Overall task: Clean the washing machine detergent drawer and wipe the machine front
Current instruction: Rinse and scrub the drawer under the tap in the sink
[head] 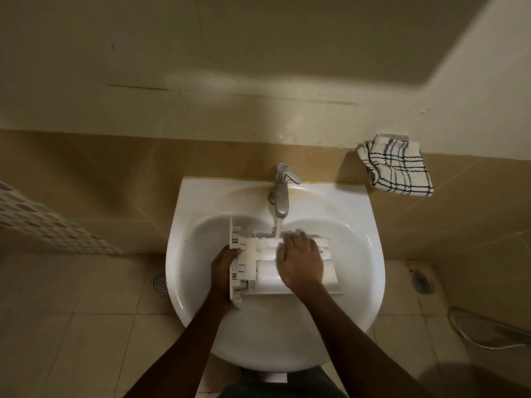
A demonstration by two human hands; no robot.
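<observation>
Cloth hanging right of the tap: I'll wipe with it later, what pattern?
The cloth is white with black and grey checks; head view.

One detergent drawer (247,259), one sink (359,225), one tap (280,193), one checked cloth (396,168). Two hands: left hand (224,268), right hand (300,259). Two floor drains: left drain (159,282), right drain (421,281).
</observation>
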